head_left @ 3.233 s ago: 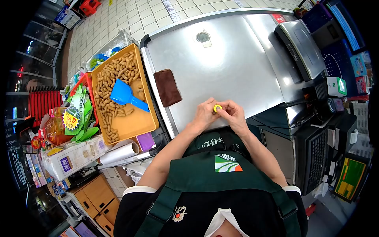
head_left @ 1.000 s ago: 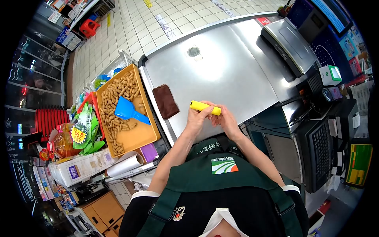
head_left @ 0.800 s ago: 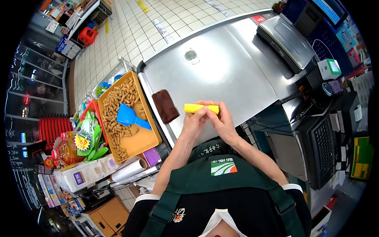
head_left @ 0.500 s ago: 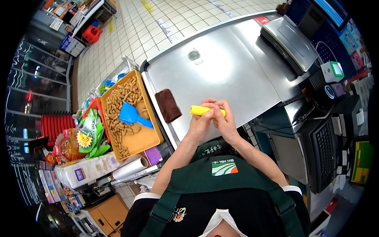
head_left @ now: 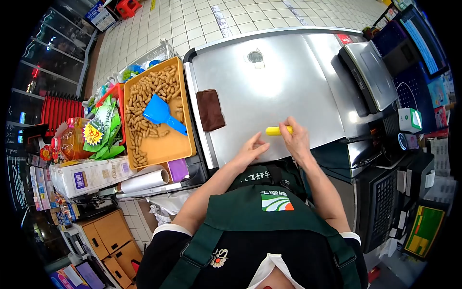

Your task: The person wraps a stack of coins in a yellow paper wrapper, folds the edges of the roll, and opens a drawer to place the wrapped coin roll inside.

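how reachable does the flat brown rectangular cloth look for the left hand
Probably yes: the left hand looks empty, and only bare, silver metal counter shows between it and the cloth.

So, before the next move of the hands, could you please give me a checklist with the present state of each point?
1. Right hand has the yellow cylinder in its grip: ok.
2. Left hand free: ok, nothing in it.
3. Brown cloth apart from both hands: ok.
4. Blue scoop inside the peanut tray: ok.
5. Markings on the cylinder readable: cannot tell, too small.
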Motion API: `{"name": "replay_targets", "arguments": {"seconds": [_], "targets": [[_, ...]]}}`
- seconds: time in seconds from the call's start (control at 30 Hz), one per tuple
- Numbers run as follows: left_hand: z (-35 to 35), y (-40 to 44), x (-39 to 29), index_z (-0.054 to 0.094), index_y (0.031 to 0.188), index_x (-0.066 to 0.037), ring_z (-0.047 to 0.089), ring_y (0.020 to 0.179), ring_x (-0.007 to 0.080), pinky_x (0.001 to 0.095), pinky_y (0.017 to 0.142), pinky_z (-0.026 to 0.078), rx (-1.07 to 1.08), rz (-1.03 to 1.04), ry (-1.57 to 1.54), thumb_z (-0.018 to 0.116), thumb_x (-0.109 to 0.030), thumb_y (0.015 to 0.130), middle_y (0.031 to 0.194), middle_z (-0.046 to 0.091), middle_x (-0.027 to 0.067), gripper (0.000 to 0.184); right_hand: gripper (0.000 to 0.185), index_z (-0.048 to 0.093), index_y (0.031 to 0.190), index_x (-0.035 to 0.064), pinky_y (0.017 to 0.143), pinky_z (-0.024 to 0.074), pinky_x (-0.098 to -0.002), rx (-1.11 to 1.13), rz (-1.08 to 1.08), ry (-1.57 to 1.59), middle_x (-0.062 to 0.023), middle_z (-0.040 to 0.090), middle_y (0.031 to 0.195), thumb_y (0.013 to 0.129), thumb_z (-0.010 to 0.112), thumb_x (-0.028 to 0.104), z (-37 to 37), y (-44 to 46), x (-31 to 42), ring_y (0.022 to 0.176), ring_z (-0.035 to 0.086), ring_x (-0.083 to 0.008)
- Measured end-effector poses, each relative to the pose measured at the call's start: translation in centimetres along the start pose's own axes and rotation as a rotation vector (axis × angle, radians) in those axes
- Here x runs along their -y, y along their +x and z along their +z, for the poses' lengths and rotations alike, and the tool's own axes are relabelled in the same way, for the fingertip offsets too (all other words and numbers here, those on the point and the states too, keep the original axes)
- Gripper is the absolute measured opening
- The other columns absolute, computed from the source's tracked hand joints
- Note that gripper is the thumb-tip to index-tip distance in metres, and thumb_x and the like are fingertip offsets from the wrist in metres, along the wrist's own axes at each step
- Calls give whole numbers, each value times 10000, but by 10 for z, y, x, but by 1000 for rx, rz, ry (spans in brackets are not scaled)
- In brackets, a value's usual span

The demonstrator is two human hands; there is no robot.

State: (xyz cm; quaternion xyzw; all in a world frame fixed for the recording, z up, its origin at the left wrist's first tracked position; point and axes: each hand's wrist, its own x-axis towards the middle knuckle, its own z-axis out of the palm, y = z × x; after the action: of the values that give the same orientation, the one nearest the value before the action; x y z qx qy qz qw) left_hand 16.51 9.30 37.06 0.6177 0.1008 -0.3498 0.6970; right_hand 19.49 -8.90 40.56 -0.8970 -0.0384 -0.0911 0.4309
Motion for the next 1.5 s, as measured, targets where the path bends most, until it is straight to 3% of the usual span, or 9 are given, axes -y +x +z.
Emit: {"name": "replay_targets", "arguments": {"seconds": [0.13,0.67,0.77,0.83,1.07,1.17,1.33,1.4,1.5], "targets": [[-20,-15,7,269,1438,-5,508,963,83,249,798,410,-44,6,20,637,-331,878,1082,531,12,745,111,507,778,92,466,449,-446,174,-166,-645,-127,596,627,837,558,172,12,-2,-14,544,608,-359],[-28,-28,18,583,1224,-70,535,824,67,215,720,423,-137,108,54,614,-204,890,895,576,-19,361,111,510,814,102,500,448,-496,199,-109,-636,-145,605,668,820,562,199,7,-7,-28,610,613,-382],[-25,-20,12,575,1216,-45,532,790,58,215,705,445,-95,249,218,659,-143,851,891,576,-5,387,177,485,766,99,422,401,-424,85,-156,-443,-107,556,577,844,584,223,-2,6,-43,474,555,-298],[-16,-31,-1,556,1235,-43,534,779,63,215,707,450,-68,257,190,670,-129,840,906,578,3,420,232,460,752,118,349,291,-306,285,559,492,-12,421,510,887,582,261,-12,6,-37,373,386,-138],[12,-58,-33,501,1281,-35,556,739,60,211,652,460,-1,530,113,718,-160,806,904,585,23,537,233,427,770,162,333,164,-204,413,977,1405,62,252,515,939,522,291,-19,-15,24,377,222,-43],[7,-67,-40,472,1300,-22,578,807,89,228,712,489,-19,607,180,639,-110,873,941,589,40,467,238,430,772,155,333,158,-199,510,887,1449,62,254,514,936,531,295,-17,-19,37,379,208,-37],[-5,-97,-41,405,1346,-36,607,850,145,239,686,501,125,304,-533,540,-152,937,1003,589,68,447,222,484,757,97,360,233,-228,614,633,1037,30,359,517,917,565,228,-25,-15,68,386,303,-69],[2,-108,-32,392,1351,-41,605,852,138,236,677,498,105,352,-375,573,-129,914,1005,589,66,481,191,538,770,43,431,353,-300,476,-195,388,-54,479,549,895,578,182,-17,-21,78,449,451,-137],[18,-126,-12,444,1250,-29,587,828,101,230,664,484,34,437,-132,656,-93,854,977,592,52,453,185,544,797,33,529,441,-361,706,-253,155,-171,585,633,876,568,198,-26,-30,120,558,598,-288]]}}
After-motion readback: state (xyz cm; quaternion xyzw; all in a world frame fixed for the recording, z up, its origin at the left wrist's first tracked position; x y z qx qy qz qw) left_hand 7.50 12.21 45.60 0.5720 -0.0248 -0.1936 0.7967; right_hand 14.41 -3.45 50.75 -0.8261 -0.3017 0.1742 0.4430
